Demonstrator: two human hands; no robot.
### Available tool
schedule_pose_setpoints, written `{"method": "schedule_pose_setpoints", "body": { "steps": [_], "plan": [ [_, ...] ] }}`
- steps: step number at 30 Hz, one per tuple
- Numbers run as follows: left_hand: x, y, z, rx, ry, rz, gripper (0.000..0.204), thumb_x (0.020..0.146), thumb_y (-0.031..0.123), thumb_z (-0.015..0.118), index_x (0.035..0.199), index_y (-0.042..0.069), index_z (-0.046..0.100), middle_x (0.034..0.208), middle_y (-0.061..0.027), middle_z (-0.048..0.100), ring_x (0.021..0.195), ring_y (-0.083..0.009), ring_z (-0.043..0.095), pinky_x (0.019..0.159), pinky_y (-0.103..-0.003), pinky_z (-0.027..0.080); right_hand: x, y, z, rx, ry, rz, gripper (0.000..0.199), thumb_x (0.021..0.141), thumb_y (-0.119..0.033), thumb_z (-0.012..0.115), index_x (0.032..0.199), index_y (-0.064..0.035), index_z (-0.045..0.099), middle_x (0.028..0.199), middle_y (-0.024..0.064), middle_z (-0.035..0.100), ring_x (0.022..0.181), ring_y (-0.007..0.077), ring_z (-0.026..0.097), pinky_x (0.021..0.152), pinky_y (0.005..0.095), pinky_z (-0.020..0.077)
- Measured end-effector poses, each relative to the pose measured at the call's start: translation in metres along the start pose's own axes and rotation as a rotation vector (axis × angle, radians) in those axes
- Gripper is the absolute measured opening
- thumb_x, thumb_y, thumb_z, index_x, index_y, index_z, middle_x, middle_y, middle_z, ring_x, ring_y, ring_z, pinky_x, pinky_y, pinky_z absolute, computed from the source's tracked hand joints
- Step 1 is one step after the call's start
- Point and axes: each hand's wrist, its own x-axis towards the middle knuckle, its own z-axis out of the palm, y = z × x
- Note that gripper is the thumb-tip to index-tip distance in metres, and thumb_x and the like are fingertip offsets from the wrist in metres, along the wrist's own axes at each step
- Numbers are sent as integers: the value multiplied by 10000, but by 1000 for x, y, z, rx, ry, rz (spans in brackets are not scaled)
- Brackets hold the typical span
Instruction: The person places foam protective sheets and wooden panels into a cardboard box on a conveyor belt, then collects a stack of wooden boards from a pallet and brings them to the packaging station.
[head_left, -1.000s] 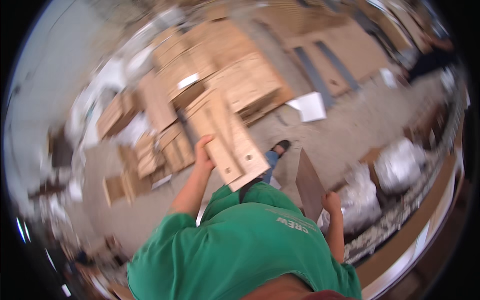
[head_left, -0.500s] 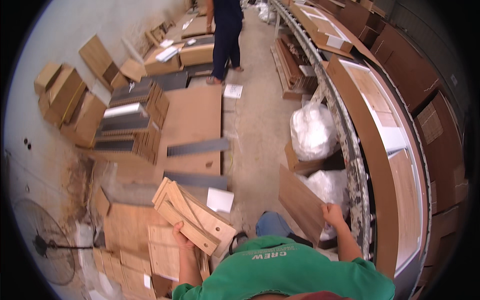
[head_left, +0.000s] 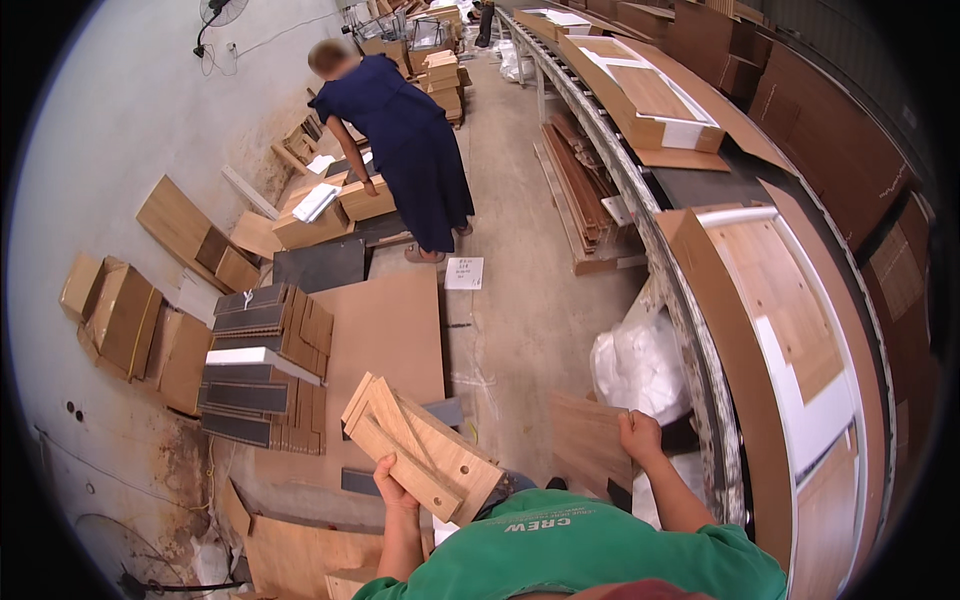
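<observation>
My left hand (head_left: 397, 483) is closed on several light wooden boards (head_left: 430, 452). They are bundled at an angle, with a narrow strip across the top and round holes near the ends closest to me. My right hand (head_left: 638, 436) grips the edge of a flat brown wood-grain panel (head_left: 590, 440), which hangs tilted beside the conveyor. The two loads are apart, one on each side of my body.
A conveyor (head_left: 700, 330) curves along my right, carrying open cartons (head_left: 690, 225) with wooden panels and white foam. Below it sit white plastic bundles (head_left: 640, 370) and stacked brown boards (head_left: 575, 200). On the left stand stacked dark panels (head_left: 265, 370). A co-worker (head_left: 400, 150) bends over boxes ahead.
Floor stacks and conveyor cartons appear lower in view, and more of the far room shows. The co-worker now shows whole, bent toward the boxes. Both hands keep their boards.
</observation>
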Motion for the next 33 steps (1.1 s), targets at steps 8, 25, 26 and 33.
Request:
{"method": "schedule_pose_setpoints", "body": {
  "steps": [8,25,26,33],
  "plan": [
    [211,17,80,117,-21,-41,603,659,211,590,1195,-25,450,1081,-189,567,953,-348,569,825,-460,491,213,-32,57,24,122,-59,294,852,-243,527,682,-5,488,672,212,545,649,410,537,586,465,420],
    [609,-23,424,160,-376,-302,655,599,148,601,1194,-65,426,1071,-201,561,946,-343,573,837,-441,494,671,-111,45,61,438,-242,265,881,-172,513,679,-8,462,641,185,505,595,383,504,522,437,389],
    [622,-23,442,172,-368,-277,654,598,146,599,1193,-65,427,1068,-202,562,944,-345,573,837,-440,494,697,-114,52,77,437,-292,262,876,-169,517,675,-9,465,639,183,505,595,380,505,522,438,389],
    [742,-28,538,150,-312,-243,671,596,152,595,1209,-56,419,1063,-207,564,940,-351,575,836,-446,494,863,-129,71,75,319,-299,245,845,-173,541,658,-20,497,623,158,524,591,356,529,524,433,407]
  ]
}}
